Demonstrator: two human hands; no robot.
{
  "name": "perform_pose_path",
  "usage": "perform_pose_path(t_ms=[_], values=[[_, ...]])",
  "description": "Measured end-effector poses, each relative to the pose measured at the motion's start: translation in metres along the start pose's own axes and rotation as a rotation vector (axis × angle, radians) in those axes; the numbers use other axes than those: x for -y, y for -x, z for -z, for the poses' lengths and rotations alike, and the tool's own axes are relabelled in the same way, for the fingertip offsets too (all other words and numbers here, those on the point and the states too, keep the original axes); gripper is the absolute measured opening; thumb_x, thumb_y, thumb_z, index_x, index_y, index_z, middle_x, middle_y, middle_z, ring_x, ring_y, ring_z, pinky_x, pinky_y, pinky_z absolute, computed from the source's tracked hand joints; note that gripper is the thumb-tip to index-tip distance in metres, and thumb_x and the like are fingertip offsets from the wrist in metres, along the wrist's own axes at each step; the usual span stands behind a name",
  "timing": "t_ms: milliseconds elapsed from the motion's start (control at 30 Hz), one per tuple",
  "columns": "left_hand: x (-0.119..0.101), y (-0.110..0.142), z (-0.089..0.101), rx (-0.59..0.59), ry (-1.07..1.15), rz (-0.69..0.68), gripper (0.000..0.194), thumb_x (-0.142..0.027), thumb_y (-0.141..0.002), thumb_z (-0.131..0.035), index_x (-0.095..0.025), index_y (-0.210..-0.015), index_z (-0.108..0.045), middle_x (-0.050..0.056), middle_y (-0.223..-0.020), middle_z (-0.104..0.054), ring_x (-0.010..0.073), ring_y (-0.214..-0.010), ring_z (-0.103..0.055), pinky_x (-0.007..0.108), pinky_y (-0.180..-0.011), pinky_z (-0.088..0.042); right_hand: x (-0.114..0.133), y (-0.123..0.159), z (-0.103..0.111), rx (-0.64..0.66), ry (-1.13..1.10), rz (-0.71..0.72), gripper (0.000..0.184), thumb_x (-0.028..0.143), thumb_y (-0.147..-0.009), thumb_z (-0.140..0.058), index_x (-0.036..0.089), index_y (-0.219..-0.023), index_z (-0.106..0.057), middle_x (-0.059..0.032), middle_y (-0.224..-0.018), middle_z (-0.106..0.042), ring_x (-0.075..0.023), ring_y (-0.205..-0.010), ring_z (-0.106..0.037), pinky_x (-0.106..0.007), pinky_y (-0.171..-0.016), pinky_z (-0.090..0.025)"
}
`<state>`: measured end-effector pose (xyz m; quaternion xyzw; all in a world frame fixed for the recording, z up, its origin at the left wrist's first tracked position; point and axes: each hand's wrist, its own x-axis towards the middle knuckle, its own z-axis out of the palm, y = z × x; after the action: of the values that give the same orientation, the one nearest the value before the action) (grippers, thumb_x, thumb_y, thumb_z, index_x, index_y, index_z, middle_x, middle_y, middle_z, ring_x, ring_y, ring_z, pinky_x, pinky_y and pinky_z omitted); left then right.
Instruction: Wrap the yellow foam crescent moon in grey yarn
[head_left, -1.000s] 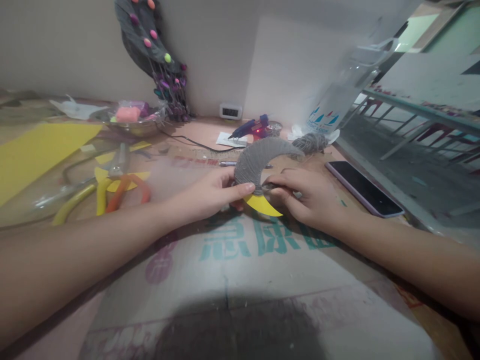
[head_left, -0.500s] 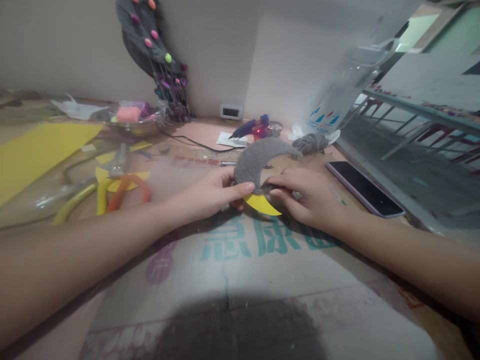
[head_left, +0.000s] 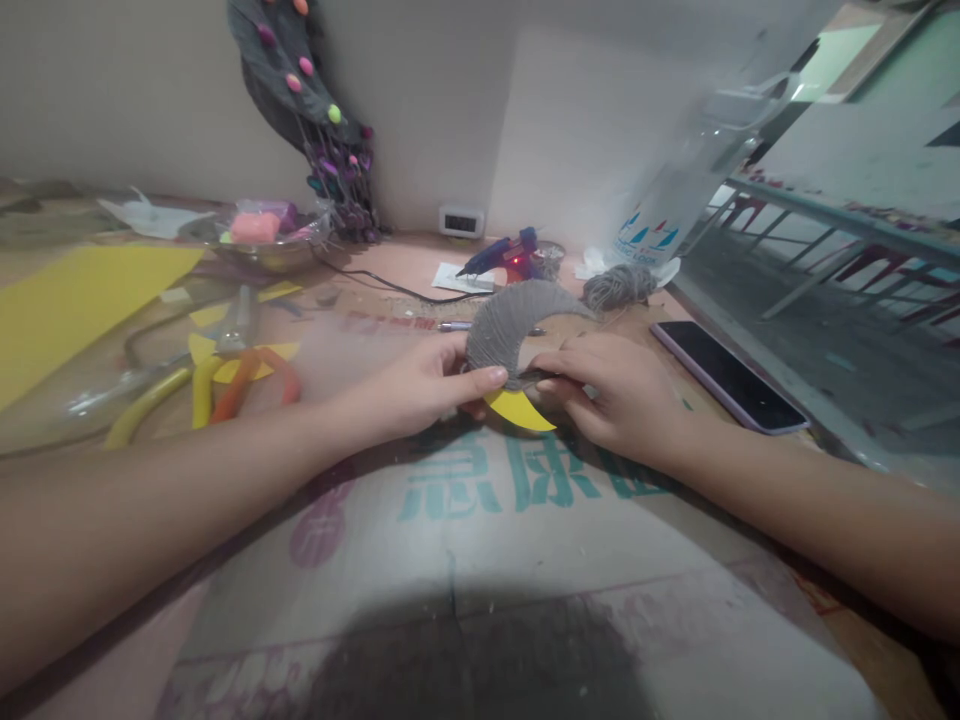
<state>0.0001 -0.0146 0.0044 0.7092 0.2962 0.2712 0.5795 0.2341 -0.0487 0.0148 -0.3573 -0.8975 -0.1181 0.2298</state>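
Observation:
A crescent shape [head_left: 504, 325], mostly wound with grey yarn, is held above the cardboard sheet [head_left: 465, 560]. Its lower tip is bare yellow [head_left: 519, 410]. My left hand [head_left: 442, 375] grips its left side, thumb on the front and the other fingers behind. On the inner curve my right hand [head_left: 611, 390] is closed, thumb and forefinger pinched at the edge of the winding; the strand between them is too fine to make out clearly. A ball of grey yarn [head_left: 619, 288] lies behind my right hand.
A glue gun [head_left: 499, 252] with a red light stands by the wall near a small digital clock [head_left: 461, 221]. Right are a phone [head_left: 727, 375] and a clear bottle [head_left: 667, 200]. Left lie orange-handled pliers [head_left: 255, 375], yellow sheet [head_left: 90, 300] and a bowl [head_left: 270, 257].
The crescent has shifted very slightly left in view. My right fingers have moved a little at the inner edge; my left hand keeps the same grip.

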Motion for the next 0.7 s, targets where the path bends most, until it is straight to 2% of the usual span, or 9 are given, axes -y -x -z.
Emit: perform_pose_path(t_ms=[167,333,500,700], values=[[-0.001,0.0006,-0.0002,-0.001,-0.028,0.0,0.027,-0.041,-0.085,-0.065,-0.016,-0.09,-0.06,0.0,-0.077,-0.059,0.0108,-0.063,-0.055,0.021,-0.053,-0.041,0.0,-0.0006,0.0014,0.001,0.007,0.004,0.028,0.03,-0.102,-0.045,0.016,-0.099,-0.069,-0.0069,-0.078,-0.069,-0.0182,-0.072,-0.06,-0.031,-0.065,-0.037],[-0.0022,0.0012,0.0002,0.001,-0.049,0.004,0.028,-0.043,-0.087,-0.063,-0.016,-0.093,-0.061,-0.001,-0.072,-0.059,0.0118,-0.062,-0.055,0.021,-0.052,-0.039,-0.0001,-0.0008,0.0013,-0.029,-0.103,0.005,0.028,0.033,-0.101,-0.044,0.017,-0.1,-0.067,-0.0052,-0.076,-0.068,-0.017,-0.068,-0.058,-0.029,-0.063,-0.039],[-0.0007,-0.0001,0.0003,0.016,-0.046,-0.05,0.025,-0.041,-0.088,-0.063,-0.016,-0.09,-0.062,-0.001,-0.073,-0.059,0.0109,-0.062,-0.055,0.022,-0.056,-0.043,-0.0003,-0.0012,0.0005,-0.028,-0.102,0.004,0.025,0.033,-0.1,-0.047,0.017,-0.102,-0.067,-0.0061,-0.078,-0.069,-0.0179,-0.07,-0.06,-0.03,-0.064,-0.04],[0.0016,-0.0004,-0.0017,0.004,-0.025,-0.071,0.025,-0.039,-0.092,-0.059,-0.015,-0.093,-0.062,-0.001,-0.076,-0.058,0.0094,-0.061,-0.053,0.022,-0.058,-0.045,-0.0029,0.0004,-0.0018,-0.041,-0.155,-0.049,0.025,0.033,-0.099,-0.049,0.017,-0.109,-0.065,-0.0098,-0.096,-0.073,-0.0215,-0.084,-0.066,-0.032,-0.072,-0.048]])
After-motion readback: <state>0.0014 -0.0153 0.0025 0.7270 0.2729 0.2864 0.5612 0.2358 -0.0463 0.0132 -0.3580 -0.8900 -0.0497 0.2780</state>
